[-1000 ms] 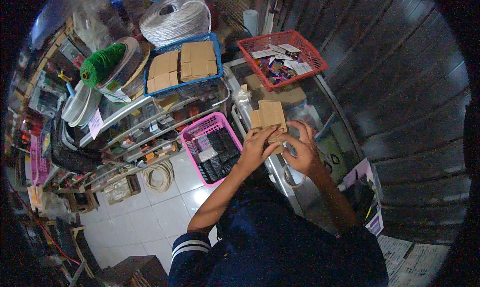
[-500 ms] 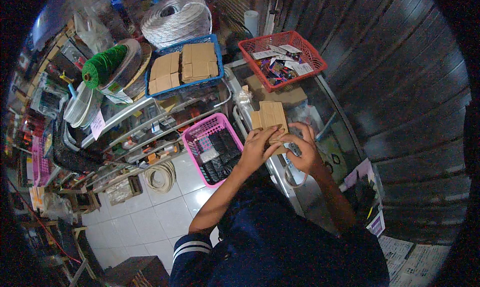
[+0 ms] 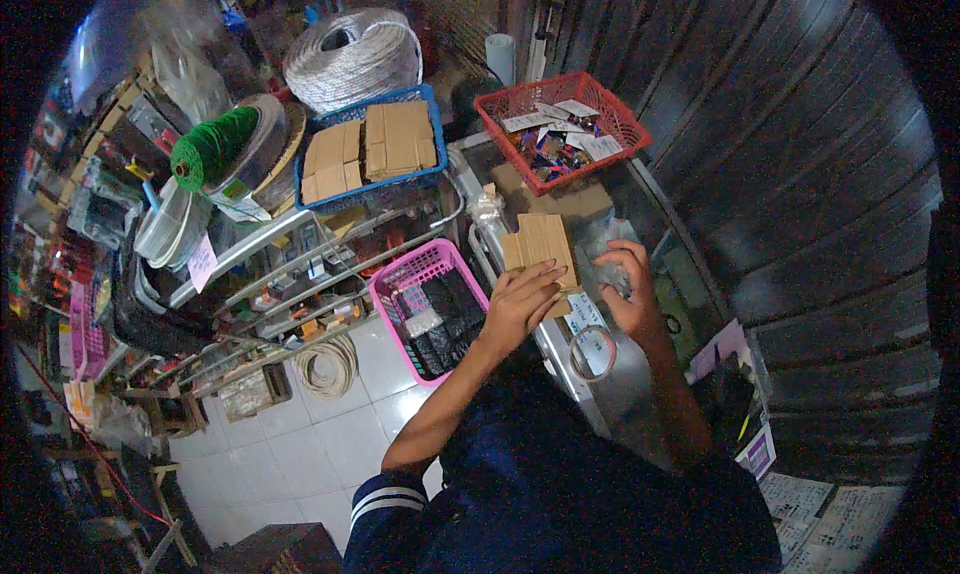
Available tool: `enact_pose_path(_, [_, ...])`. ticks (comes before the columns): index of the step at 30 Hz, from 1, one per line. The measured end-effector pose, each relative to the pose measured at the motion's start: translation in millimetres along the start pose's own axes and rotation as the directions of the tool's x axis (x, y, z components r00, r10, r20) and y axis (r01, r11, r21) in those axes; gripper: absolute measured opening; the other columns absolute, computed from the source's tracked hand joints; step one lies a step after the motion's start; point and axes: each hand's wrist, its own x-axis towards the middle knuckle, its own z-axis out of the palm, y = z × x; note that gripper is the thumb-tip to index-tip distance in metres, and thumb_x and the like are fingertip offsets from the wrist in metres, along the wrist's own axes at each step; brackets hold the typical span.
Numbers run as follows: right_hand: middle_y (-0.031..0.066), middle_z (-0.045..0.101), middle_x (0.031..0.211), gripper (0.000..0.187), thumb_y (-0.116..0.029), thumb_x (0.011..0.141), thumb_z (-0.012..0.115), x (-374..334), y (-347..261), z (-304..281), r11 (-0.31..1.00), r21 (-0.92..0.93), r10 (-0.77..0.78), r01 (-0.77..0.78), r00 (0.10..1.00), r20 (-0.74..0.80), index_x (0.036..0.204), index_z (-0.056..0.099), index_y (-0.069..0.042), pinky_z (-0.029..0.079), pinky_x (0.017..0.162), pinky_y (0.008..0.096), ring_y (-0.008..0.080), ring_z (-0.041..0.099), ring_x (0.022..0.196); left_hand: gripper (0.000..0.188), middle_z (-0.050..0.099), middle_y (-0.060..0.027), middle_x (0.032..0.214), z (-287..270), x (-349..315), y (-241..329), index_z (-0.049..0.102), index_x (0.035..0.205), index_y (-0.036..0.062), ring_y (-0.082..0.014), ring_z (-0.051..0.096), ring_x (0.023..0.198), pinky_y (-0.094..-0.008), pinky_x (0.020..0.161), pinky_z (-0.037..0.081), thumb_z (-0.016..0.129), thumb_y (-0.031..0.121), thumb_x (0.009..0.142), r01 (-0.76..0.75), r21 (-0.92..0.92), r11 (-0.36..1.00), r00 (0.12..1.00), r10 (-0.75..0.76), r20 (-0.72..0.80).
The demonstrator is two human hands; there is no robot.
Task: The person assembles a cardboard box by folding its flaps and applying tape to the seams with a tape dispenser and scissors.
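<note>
Your shutter point(image 3: 800, 174), dark and ribbed, fills the right side, and the pale tiled floor point(image 3: 300, 454) lies at lower left. Between them stands the glass counter point(image 3: 610, 374) with its metal edge, and left of it a metal rack point(image 3: 270, 274) crowded with small goods. At the top sits a big coil of white rope point(image 3: 350, 59), with a blue basket point(image 3: 372, 149) of tan cards just below it and a red basket point(image 3: 560, 129) of small packets to the right, on the far end of the counter. A pink basket point(image 3: 432, 309) with dark packs hangs beside the counter's near-left edge. A spool of green twine point(image 3: 212, 146) rests on the rack's upper left, and a coil of pale cord point(image 3: 328, 366) lies on the floor. The stack of tan cards point(image 3: 540, 246) you are working on lies on the counter top, just this side of a brown box point(image 3: 555, 199). Your left hand point(image 3: 520, 299) rests flat on the stack's near edge, fingers pressed together and stretched over the cards. Your right hand point(image 3: 625, 289) is just beside the stack's right edge, fingers curled loosely inward; you cannot tell whether they pinch anything. A roll of clear tape point(image 3: 592, 352) lies on the counter between your wrists.
</note>
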Motion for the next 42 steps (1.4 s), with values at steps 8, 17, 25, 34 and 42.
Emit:
enact_pose_path(8, [0.0142, 0.056, 0.119, 0.031, -0.003, 0.081, 0.072, -28.7, 22.0, -7.0, 0.973, 0.178, 0.162, -0.145, 0.983, -0.086, 0.11, 0.062, -0.008, 0.042, 0.103, 0.0418, 0.034, 0.054, 0.118, 0.01, 0.073, -0.0143, 0.122, 1.9, 31.4, 29.8, 0.069, 0.097, 0.0019, -0.0318, 0.063, 0.126, -0.0418, 0.095, 0.049, 0.074, 0.008, 0.09, 0.24, -0.326, 0.914, 0.899, -0.336, -0.28])
enact_pose_path(17, [0.0101, 0.059, 0.131, 0.044, -0.023, 0.078, 0.082, 1.0, -42.8, -8.9, 0.906, -0.366, -0.216, 0.214, 0.976, 0.034, 0.118, 0.069, -0.01, 0.028, 0.112, 0.051, 0.0315, 0.048, 0.129, 0.025, 0.066, -0.0019, 0.097, 11.4, 38.6, 28.2, 0.061, 0.11, 0.0118, -0.0152, 0.064, 0.085, -0.0329, 0.076, 0.057, 0.068, 0.033, 0.1, 0.316, -0.875, -0.368, 0.318, -0.827, 0.463])
enact_pose_path(25, [0.0048, 0.066, 0.116, 0.035, -0.021, 0.08, 0.077, -0.9, 19.5, 11.4, 0.893, -0.379, -0.203, 0.242, 0.969, 0.139, 0.114, 0.072, -0.014, 0.023, 0.114, 0.0509, 0.0253, 0.055, 0.122, 0.023, 0.062, -0.0065, 0.13, -2.9, 14.4, 35.5, 0.057, 0.125, 0.0093, -0.0207, 0.063, 0.114, -0.0404, 0.091, 0.055, 0.054, 0.02, 0.106, 0.434, -0.854, -0.287, 0.283, -0.857, 0.431])
enact_pose_path(34, [0.0135, 0.068, 0.116, 0.028, -0.014, 0.094, 0.071, 28.5, -17.6, -17.2, 0.981, 0.192, 0.053, -0.021, 0.985, -0.166, 0.118, 0.066, -0.001, 0.051, 0.094, 0.037, 0.025, 0.065, 0.11, 0.026, 0.067, -0.0086, 0.121, -56.1, 59.5, 63.8, 0.06, 0.124, 0.0043, -0.0162, 0.062, 0.107, -0.0323, 0.094, 0.048, 0.064, 0.016, 0.101, 0.383, -0.587, 0.713, 0.814, -0.561, -0.151])
enact_pose_path(42, [0.0076, 0.067, 0.111, 0.024, -0.015, 0.101, 0.063, 31.0, 42.7, 32.5, 0.878, 0.464, 0.274, -0.12, 0.92, -0.28, 0.122, 0.062, -0.003, 0.052, 0.088, 0.0296, 0.0141, 0.064, 0.099, 0.058, 0.063, -0.0169, 0.126, -6.4, 101.8, 16.3, 0.057, 0.13, 0.0057, -0.0393, 0.061, 0.118, -0.045, 0.103, 0.047, 0.083, 0.025, 0.082, -0.023, -0.162, 0.987, 0.979, 0.055, 0.195])
